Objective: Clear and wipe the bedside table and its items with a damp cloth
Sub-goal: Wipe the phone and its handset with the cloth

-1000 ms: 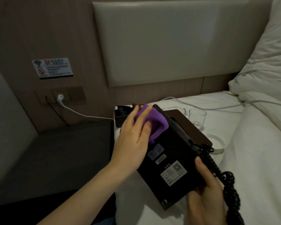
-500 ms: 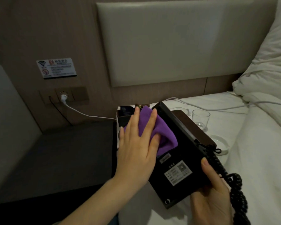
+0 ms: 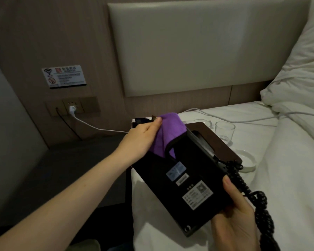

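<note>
Telephone (image 3: 185,180) sits tilted, underside up, over the bed's (image 3: 288,178) left edge, right hand (image 3: 234,220) clamping its near corner. Left hand (image 3: 141,140) pinches the purple cloth (image 3: 168,131) at its far edge. Hard wiping could twist it loose onto the glass (image 3: 224,130).

The wall sign's (image 3: 64,76) text is too small to read; the coiled cord (image 3: 259,205) leaves the bottom edge.

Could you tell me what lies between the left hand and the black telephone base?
In the head view, the purple cloth lies between the left hand and the telephone.
</note>
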